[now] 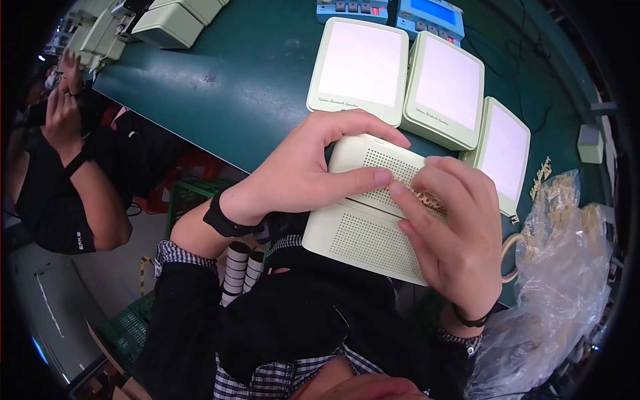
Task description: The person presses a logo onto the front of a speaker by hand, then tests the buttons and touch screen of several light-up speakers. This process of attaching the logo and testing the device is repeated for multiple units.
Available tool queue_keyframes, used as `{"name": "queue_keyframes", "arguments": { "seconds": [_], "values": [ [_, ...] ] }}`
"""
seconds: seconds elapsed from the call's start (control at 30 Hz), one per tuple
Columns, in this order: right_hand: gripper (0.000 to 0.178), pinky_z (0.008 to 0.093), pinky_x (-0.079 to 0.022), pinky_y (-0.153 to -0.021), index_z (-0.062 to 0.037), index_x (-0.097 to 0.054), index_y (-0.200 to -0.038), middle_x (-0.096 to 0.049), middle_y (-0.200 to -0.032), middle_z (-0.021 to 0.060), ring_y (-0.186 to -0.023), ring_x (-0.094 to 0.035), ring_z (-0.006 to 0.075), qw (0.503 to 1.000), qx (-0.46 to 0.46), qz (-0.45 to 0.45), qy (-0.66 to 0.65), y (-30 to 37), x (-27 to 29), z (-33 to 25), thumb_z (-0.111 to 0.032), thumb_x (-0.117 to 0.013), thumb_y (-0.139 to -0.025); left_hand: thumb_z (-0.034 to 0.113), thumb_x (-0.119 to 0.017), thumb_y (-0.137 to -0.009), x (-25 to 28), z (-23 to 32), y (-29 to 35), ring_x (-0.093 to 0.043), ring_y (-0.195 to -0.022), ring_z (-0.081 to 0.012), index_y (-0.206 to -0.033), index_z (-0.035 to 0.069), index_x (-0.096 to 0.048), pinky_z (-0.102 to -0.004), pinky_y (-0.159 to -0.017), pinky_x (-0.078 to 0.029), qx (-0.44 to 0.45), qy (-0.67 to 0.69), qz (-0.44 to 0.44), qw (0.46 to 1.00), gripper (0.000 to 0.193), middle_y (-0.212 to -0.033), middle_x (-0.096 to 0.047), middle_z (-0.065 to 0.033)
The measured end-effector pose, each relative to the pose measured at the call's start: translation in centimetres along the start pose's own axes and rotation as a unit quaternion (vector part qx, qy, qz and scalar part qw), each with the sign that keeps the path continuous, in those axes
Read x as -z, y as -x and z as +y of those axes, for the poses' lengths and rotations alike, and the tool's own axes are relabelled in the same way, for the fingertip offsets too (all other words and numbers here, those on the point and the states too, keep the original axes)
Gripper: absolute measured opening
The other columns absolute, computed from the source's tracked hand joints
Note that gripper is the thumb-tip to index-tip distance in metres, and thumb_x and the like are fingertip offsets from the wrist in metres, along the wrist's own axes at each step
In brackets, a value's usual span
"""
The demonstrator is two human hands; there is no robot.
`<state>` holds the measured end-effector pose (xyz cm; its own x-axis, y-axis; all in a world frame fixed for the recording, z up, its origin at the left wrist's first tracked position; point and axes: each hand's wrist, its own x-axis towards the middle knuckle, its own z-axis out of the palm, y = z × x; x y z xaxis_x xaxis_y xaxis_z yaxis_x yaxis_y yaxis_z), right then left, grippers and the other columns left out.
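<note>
A cream speaker case (367, 240) with two perforated panels is tilted up in front of me at the table's near edge. My left hand (300, 170) grips its far left edge, fingers over the top and thumb pressed on the upper grille. Over the case's right side is my right hand (467, 227), fingers bent and closed at a small gold script-shaped piece (432, 202) on the grille. The right index fingertip meets the left thumb tip. My right hand hides part of the piece and the case's right end.
Three similar speakers with white fronts, a left one (363, 63), a middle one (445, 83) and a right one (503, 150), stand beyond. Blue devices (432, 17) sit behind. At right lie a plastic bag (560, 267) of gold pieces and a tape roll (512, 257). Another person's arm (97, 193) is at left.
</note>
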<state>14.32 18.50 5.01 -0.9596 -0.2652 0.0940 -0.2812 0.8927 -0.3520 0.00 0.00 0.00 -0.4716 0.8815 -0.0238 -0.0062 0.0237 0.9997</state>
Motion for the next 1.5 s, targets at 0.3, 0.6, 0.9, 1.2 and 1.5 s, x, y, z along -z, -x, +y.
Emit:
{"name": "queue_keyframes", "arguments": {
  "seconds": [0.3, 0.6, 0.9, 1.2, 1.5],
  "values": [
    [0.043, 0.0360, -0.046, -0.093, -0.0003, -0.066, -0.116, -0.059, -0.116, 0.0135, -0.107, -0.059, 0.0274, 0.913, -0.133, 0.169, -0.348, 3.0, -2.8, 0.9, -0.009, -0.075, -0.075, 0.011, -0.070, -0.087, -2.2, 0.3, 1.0, -0.064, -0.100, -0.0137, -0.116, 0.000, -0.065, -0.0279, -0.087, -0.051, 0.061, 0.020, 0.005, 0.998, 0.032, -0.110, -0.067, -0.0080],
    [0.029, 0.0309, -0.048, -0.085, 0.0013, -0.068, -0.104, -0.064, -0.102, 0.0115, -0.096, -0.062, 0.0210, 0.861, -0.189, 0.209, -0.424, 2.9, -4.8, 1.4, -0.006, -0.076, -0.077, 0.015, -0.074, -0.086, -3.1, -0.5, 0.9, -0.065, -0.093, -0.0116, -0.114, 0.000, -0.064, -0.0257, -0.082, -0.052, 0.065, -0.003, 0.019, 0.998, 0.034, -0.102, -0.068, -0.0056],
    [0.020, 0.0288, -0.046, -0.078, 0.0007, -0.070, -0.094, -0.062, -0.089, 0.0077, -0.085, -0.060, 0.0174, 0.868, -0.167, 0.223, -0.410, 4.2, -5.5, 2.2, -0.007, -0.076, -0.077, 0.026, -0.078, -0.083, -4.5, 0.4, 0.5, -0.064, -0.086, -0.0133, -0.109, 0.003, -0.066, -0.0278, -0.076, -0.052, 0.071, -0.146, -0.017, 0.987, 0.037, -0.091, -0.067, -0.0067],
    [0.059, 0.0346, -0.044, -0.096, -0.0002, -0.058, -0.126, -0.058, -0.118, 0.0148, -0.112, -0.055, 0.0262, 0.811, -0.179, 0.205, -0.519, 6.7, -6.6, 3.0, -0.019, -0.081, -0.075, 0.026, -0.081, -0.081, -5.1, 1.7, -0.3, -0.064, -0.093, -0.0127, -0.113, -0.002, -0.065, -0.0274, -0.083, -0.051, 0.200, -0.237, -0.052, 0.949, 0.046, -0.101, -0.068, -0.0097],
    [0.113, 0.0516, -0.028, -0.113, -0.0018, -0.024, -0.152, -0.021, -0.153, 0.0285, -0.141, -0.028, 0.0437, 0.916, -0.114, 0.242, -0.299, 9.3, -8.1, 0.0, -0.043, -0.085, -0.066, 0.030, -0.082, -0.079, -5.7, 3.3, -1.7, -0.065, -0.093, -0.0129, -0.111, -0.003, -0.068, -0.0268, -0.084, -0.051, 0.216, -0.250, -0.063, 0.942, 0.047, -0.099, -0.070, -0.0095]
  ]
}}
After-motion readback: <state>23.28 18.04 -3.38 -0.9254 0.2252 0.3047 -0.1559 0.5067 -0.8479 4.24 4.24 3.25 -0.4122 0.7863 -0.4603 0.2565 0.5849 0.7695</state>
